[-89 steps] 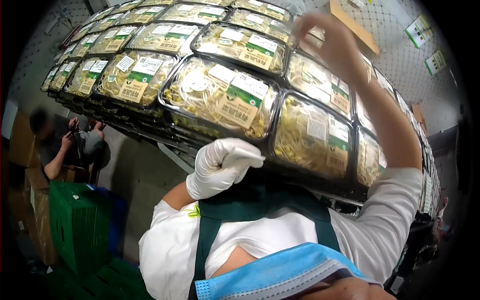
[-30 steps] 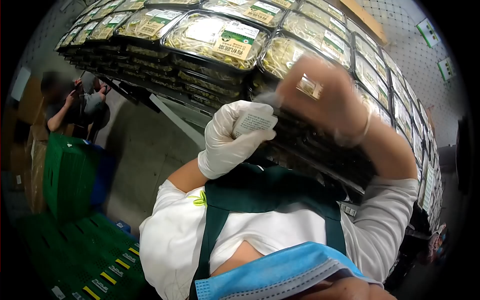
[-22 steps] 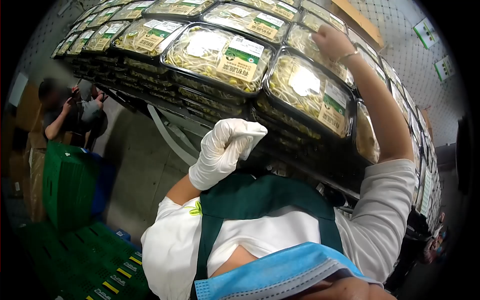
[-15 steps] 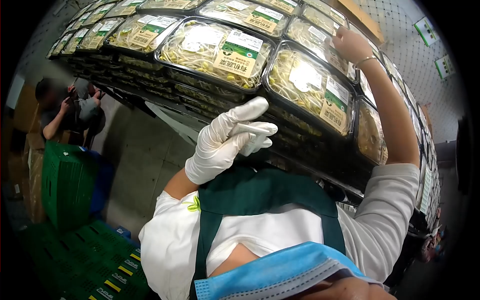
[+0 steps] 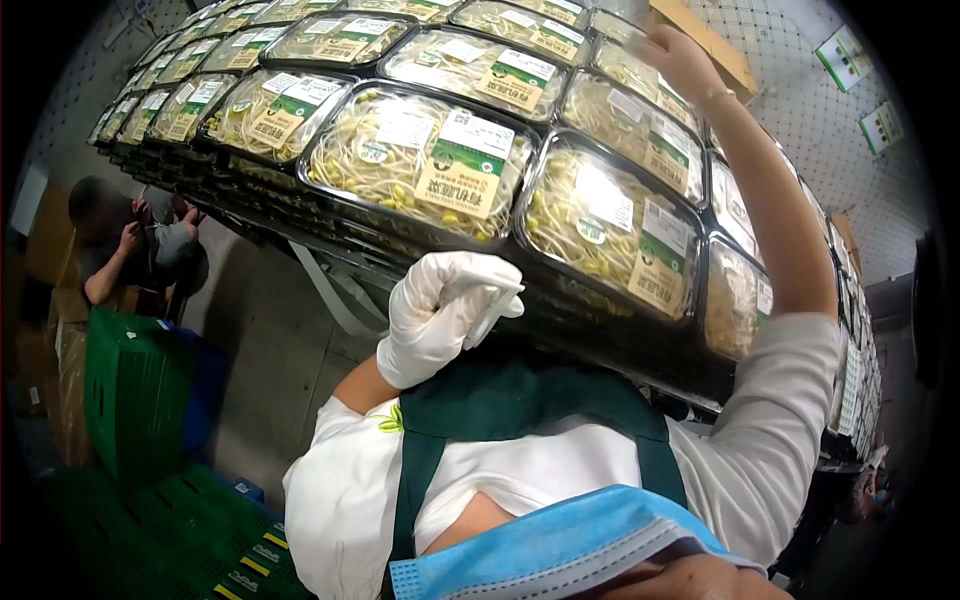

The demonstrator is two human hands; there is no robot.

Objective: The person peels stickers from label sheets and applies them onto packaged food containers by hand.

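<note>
My left hand point(image 5: 440, 315), in a white glove, is closed around a small flat white bundle point(image 5: 492, 312) whose exact kind I cannot make out. It is held in front of my dark green apron, just below the front edge of the stacked packs. One clear-lidded black tray of bean sprouts point(image 5: 385, 165) lies above it, carrying white and green labels. To its right is another sprout tray point(image 5: 575, 215). My bare right hand point(image 5: 680, 62) reaches over the farther trays near the cardboard at the back; its fingertips are blurred, and whether they touch a lid is unclear.
Several layers of packed trays fill the stand ahead. A brown cardboard piece point(image 5: 705, 45) stands behind them. At left are a green crate point(image 5: 135, 390) and more green crates point(image 5: 150, 530) below. A seated person point(image 5: 120, 240) is at the far left.
My right hand has moved up and left to farther trays. My left hand has drawn slightly down and left, its fingers curling more tightly over the white bundle. The trays appear lower in view.
</note>
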